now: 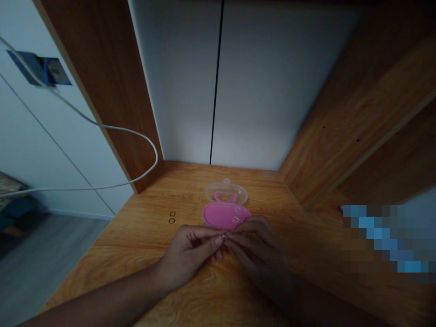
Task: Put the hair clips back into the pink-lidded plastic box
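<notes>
My left hand [190, 254] and my right hand [255, 247] meet fingertip to fingertip over the wooden desk [143, 236], both pinching one tiny object [224, 236] too small to name. Just behind them lies an open pink case [223, 215] with a clear lid [226, 193] folded back; small rings lie on the pink part. Two small dark rings [172, 217] rest on the desk to the left of the case.
White cabinet doors [218, 91] close off the back of the nook, with wooden side panels [112, 91] left and right. A white cable [102, 125] hangs from a wall socket [47, 70] at the left. The desk's left edge drops to the floor.
</notes>
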`<action>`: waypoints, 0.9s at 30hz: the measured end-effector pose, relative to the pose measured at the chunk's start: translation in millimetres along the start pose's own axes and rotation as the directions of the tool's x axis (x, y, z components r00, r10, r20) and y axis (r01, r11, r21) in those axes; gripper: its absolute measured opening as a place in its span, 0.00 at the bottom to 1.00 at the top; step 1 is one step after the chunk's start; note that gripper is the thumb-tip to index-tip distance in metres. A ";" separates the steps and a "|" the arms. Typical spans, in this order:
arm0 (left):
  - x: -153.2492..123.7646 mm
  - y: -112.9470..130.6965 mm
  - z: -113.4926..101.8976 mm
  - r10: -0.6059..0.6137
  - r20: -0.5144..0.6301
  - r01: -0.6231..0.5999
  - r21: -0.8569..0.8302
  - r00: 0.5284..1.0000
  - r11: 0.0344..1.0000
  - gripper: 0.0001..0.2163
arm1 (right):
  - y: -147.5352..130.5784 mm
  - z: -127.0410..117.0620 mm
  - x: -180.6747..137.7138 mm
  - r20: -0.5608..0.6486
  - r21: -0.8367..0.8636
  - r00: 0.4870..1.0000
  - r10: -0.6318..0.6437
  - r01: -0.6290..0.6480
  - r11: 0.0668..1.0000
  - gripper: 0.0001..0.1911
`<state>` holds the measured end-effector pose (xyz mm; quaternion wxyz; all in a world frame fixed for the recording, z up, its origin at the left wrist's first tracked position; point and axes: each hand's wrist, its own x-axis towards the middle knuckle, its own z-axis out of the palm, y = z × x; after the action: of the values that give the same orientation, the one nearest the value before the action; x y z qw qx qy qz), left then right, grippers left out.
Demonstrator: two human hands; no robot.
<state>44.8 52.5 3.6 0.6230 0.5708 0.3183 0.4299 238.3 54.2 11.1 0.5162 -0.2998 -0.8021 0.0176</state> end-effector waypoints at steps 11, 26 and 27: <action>0.6 -5.3 2.9 0.044 -0.025 -0.045 -0.011 0.999 0.999 0.11 | 1.3 1.1 -0.4 0.015 -0.004 1.000 -0.009 0.009 1.000 0.08; -5.8 -4.1 1.6 0.221 -0.027 -0.210 0.218 0.975 0.953 0.16 | 3.6 2.8 -3.9 0.049 -0.013 0.999 -0.004 0.004 1.000 0.12; -5.9 -3.9 2.1 0.231 -0.030 -0.219 0.222 0.973 0.950 0.16 | 3.5 2.6 -3.7 0.056 -0.016 0.998 -0.012 0.013 1.000 0.12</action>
<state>44.7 46.3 -0.5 0.4949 0.6557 0.3134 0.4763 238.8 55.9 5.7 0.4913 -0.2985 -0.8181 0.0161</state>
